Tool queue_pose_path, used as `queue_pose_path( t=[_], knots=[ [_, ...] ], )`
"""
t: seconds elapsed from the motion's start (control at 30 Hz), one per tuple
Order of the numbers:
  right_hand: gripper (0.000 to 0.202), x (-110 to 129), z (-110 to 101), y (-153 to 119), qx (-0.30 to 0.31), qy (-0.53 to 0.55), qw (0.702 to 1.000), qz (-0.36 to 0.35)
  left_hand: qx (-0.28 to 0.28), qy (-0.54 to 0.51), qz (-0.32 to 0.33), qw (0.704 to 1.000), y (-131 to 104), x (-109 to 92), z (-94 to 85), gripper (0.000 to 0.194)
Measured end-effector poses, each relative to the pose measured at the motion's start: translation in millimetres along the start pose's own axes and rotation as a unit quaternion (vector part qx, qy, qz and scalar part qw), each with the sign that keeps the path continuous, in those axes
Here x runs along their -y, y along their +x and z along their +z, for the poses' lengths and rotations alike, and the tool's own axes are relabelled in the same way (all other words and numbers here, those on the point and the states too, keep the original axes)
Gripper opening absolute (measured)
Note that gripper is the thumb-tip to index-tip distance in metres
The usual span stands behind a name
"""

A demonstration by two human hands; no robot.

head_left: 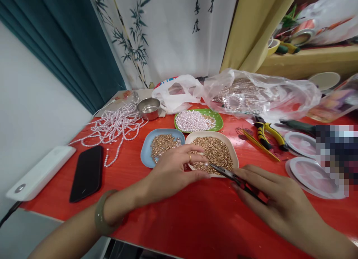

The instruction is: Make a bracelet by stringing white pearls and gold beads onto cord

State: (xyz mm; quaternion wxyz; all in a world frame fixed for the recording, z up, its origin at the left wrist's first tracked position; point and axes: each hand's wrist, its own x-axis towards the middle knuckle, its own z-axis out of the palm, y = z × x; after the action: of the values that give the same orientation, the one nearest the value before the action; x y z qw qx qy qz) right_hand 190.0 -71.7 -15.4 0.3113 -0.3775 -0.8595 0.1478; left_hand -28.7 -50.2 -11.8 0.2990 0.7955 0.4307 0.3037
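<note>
My right hand point(268, 195) is wrapped round black-handled pliers point(228, 174), whose tips point left over the front of a cream tray point(236, 154) of gold beads. A small white bead point(206, 164) shows at the plier tips. Close to that bead are the fingertips of my left hand point(170, 171), which bears a ring and a green bangle; whether they grip something thin is too small to tell. Partly behind this hand lies a blue tray point(145, 151) with gold and clear beads. Pearly beads fill much of a green tray point(218, 121) behind.
Bead strands point(114, 125), a metal bowl point(149, 108), a phone point(86, 173) and a white device point(41, 173) lie left. Plastic bags point(260, 93) stand at the back. Yellow-black pliers point(268, 134), yellow tweezers point(260, 145) and thread spools point(316, 177) are right.
</note>
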Motion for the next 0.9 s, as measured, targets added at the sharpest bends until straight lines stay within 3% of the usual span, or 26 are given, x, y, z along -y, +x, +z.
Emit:
queue_pose_path(
  t=[0.1, 0.23, 0.3, 0.4, 0.5, 0.73, 0.9],
  knots=[
    [0.018, 1, -3, 4, 0.048, 0.064, 0.995, 0.066, 0.012, -0.062, -0.070, 0.996, 0, -6, -4.1, 0.011],
    [0.020, 2, -5, 7, 0.100, 0.140, 0.973, 0.152, -0.055, -0.077, -0.067, 0.993, 0, -12, -10.0, 0.020],
    [0.020, 2, -5, 7, 0.106, 0.156, 0.968, 0.165, -0.031, -0.132, -0.094, 0.986, 0, -14, -11.8, 0.025],
    [0.019, 3, -3, 6, 0.103, 0.143, 0.972, 0.155, 0.067, -0.269, -0.176, 0.944, 2, -12, -11.1, 0.035],
    [0.021, 5, -2, 5, 0.088, 0.130, 0.980, 0.125, 0.115, -0.382, -0.212, 0.892, 3, -9, -7.3, 0.035],
    [0.023, 7, 1, 5, 0.074, 0.133, 0.983, 0.104, 0.118, -0.486, -0.233, 0.834, 1, -6, 1.6, 0.014],
    [0.016, 9, 4, 3, 0.062, 0.126, 0.983, 0.119, 0.124, -0.561, -0.237, 0.784, 0, -2, 9.5, 0.013]
  ],
)
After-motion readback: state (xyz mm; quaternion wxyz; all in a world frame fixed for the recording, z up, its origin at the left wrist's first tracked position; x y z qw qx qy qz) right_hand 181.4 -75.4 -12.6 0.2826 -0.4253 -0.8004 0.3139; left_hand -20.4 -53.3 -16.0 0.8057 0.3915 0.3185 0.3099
